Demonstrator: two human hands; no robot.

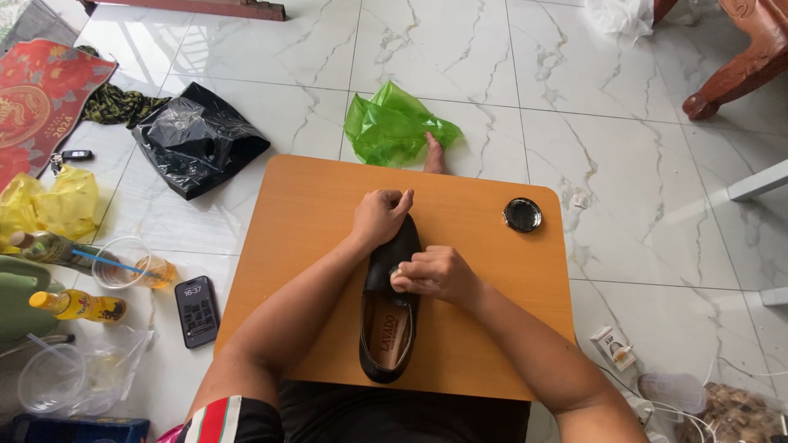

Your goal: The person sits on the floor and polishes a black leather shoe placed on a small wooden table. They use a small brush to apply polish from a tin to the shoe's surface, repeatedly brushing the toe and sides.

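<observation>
The black leather shoe (389,308) is lying lengthwise at the middle of the orange table (304,213). The left hand (380,215) is clamping its toe, apparently steadying it. The right hand (435,275) is pinching a small pale pad (397,279) against the upper. A round black tin (522,215) is sitting near the table's right edge; a small white carton (613,347) is lying on the floor.
</observation>
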